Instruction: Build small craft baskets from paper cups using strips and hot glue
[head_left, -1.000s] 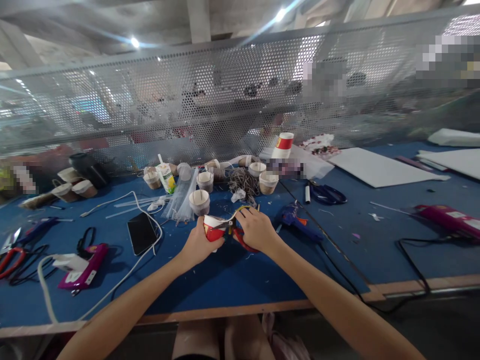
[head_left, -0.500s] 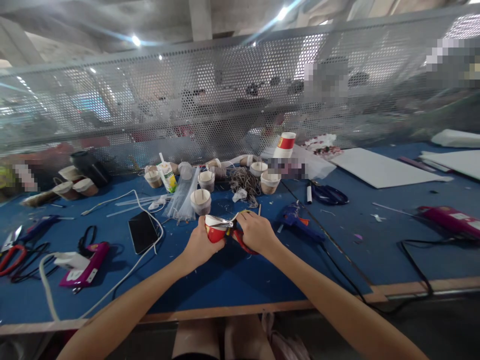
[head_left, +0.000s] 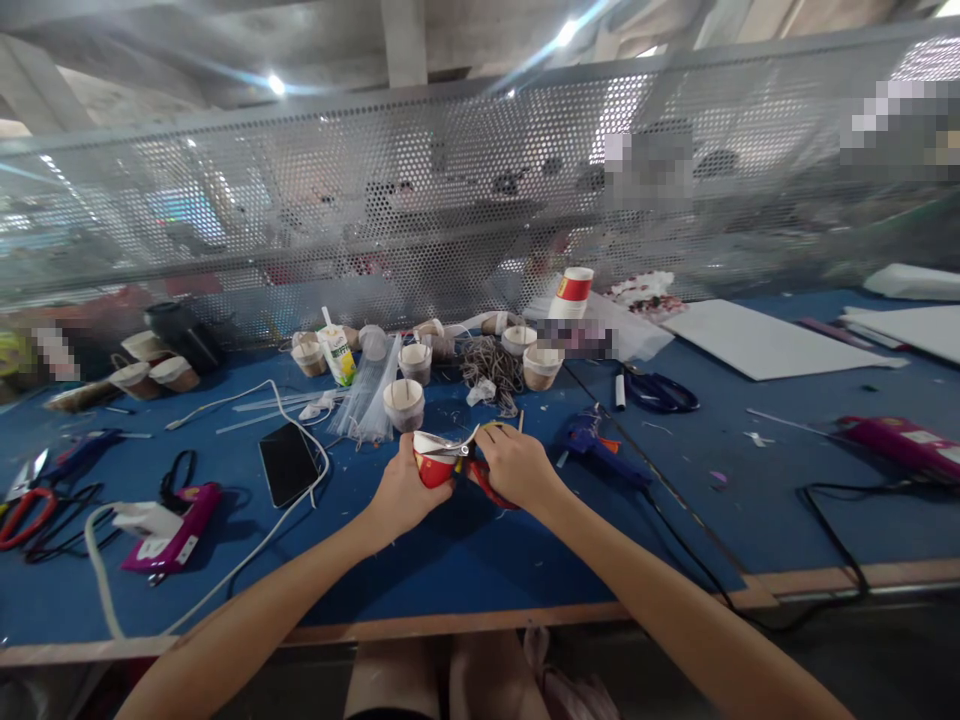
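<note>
My left hand (head_left: 411,488) is wrapped round a red and white paper cup (head_left: 435,466), held tilted above the blue table. Red-handled scissors (head_left: 489,484) are gripped in my right hand (head_left: 513,466). Their metal blades lie across the cup's rim, and a thin strip of the cup's edge curls up beside them toward my right hand. My fingers hide part of the scissor handles. Just beyond my left hand stands a small cup wrapped in grey cord (head_left: 403,406).
Several wrapped cups and a heap of brown cord (head_left: 490,368) line the back, before a perforated metal screen (head_left: 450,210). A phone (head_left: 288,466) and white cable lie left. A blue glue gun (head_left: 597,440) is right, near dark-blue scissors (head_left: 660,390). Stacked paper cups (head_left: 573,292) stand behind.
Both hands keep nearly the same place around the cup. The scissor blades look slightly more closed at the rim, and the camera view has shifted a little.
</note>
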